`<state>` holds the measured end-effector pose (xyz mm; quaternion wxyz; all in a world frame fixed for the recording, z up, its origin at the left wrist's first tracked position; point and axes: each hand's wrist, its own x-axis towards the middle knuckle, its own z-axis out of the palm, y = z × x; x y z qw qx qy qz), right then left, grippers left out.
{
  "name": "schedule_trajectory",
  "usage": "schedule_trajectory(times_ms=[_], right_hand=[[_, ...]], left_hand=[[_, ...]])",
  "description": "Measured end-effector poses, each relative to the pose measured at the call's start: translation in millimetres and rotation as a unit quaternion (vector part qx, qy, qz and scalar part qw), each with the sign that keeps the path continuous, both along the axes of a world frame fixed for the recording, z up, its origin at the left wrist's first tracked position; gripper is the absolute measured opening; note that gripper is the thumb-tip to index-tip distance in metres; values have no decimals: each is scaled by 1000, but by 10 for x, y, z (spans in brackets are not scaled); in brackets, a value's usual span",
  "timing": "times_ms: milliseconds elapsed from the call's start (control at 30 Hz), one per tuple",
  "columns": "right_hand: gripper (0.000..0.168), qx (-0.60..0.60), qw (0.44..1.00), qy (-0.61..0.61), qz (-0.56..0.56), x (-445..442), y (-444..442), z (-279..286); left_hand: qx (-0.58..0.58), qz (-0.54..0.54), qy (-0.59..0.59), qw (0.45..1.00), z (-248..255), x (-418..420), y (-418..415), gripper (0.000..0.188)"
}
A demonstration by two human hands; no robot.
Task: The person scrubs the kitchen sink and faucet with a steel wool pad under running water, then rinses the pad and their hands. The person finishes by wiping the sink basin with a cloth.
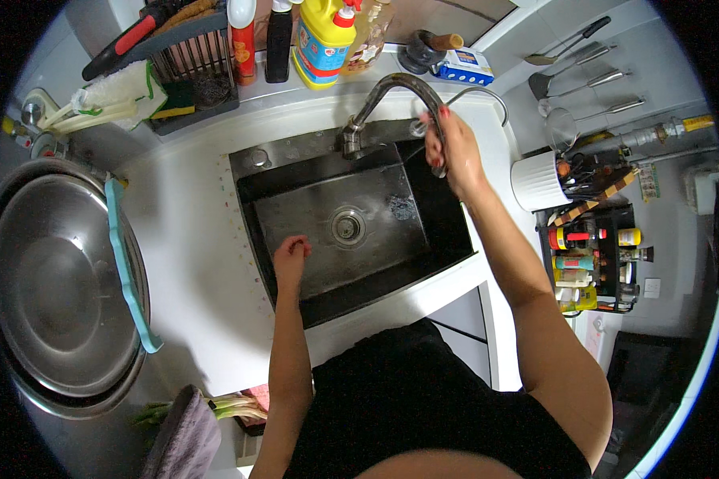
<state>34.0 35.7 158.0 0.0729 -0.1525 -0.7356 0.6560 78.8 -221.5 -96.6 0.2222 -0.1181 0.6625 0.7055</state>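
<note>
My right hand (460, 157) is wrapped around the drop end of the curved metal faucet (389, 87), over the right part of the dark sink (359, 293). The spout's tip pokes out just below my fingers. My left hand (290, 256) hovers above the left side of the basin, fingers curled in, with no object visible in it. A round drain strainer (347, 226) sits in the basin floor. Whitish foam or water (402, 207) marks the basin to its right. Whether water is running cannot be told.
Large steel bowls (48, 287) with a light-blue strip (123, 257) stand left. Behind the sink are a yellow detergent bottle (323, 45), a stone mortar (418, 57) and a drying rack (186, 48). A white utensil holder (533, 181) and spice rack (605, 263) stand right.
</note>
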Motion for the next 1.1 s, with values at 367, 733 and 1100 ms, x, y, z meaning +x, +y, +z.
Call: schedule_trajectory(times_ms=[367,733,1100], right_hand=[[10,41,993,-88,61,783,58,-1432],[39,258,962,84,32,-4,499,-1562],[42,243,967,10,79,100,625,-1576]], left_hand=[[-42,1,15,999,-26,20,-130,18],[-62,-38,65,995,484,-295,420,18],[-93,7,141,986,524,-424,527,16]])
